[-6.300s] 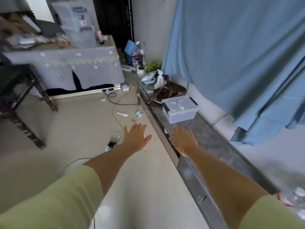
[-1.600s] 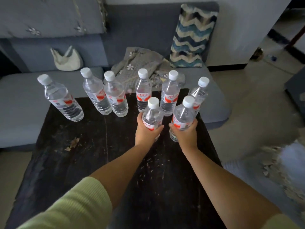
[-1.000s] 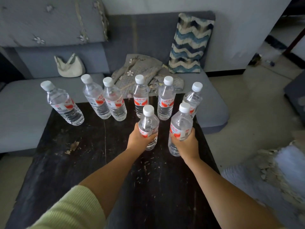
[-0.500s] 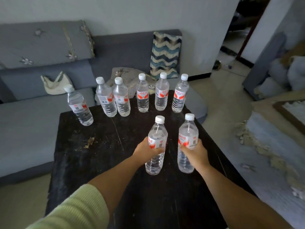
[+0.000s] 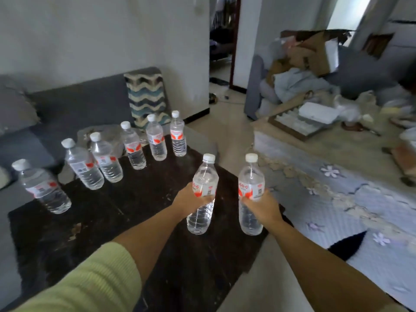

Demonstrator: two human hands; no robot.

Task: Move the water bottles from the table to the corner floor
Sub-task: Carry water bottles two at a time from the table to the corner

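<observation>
The bench (image 5: 117, 221) is dark wood, scratched and worn, with pale chipped spots. The water bottles (image 5: 135, 149) standing on it are clear, shiny plastic with ribbed sides, white plastic caps and red and white paper-like labels. Behind the bench, the sofa (image 5: 74, 104) is soft grey cloth, and the zigzag pillow (image 5: 146, 95) looks knitted. Right of the bench, the blanket (image 5: 351, 199) is pale blue cloth with flowers. The sleeve (image 5: 90, 287) is ribbed green knit.

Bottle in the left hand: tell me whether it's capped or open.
Capped. The bottle gripped by the left hand has its white cap seated on the neck, and clear water shows inside.
</observation>
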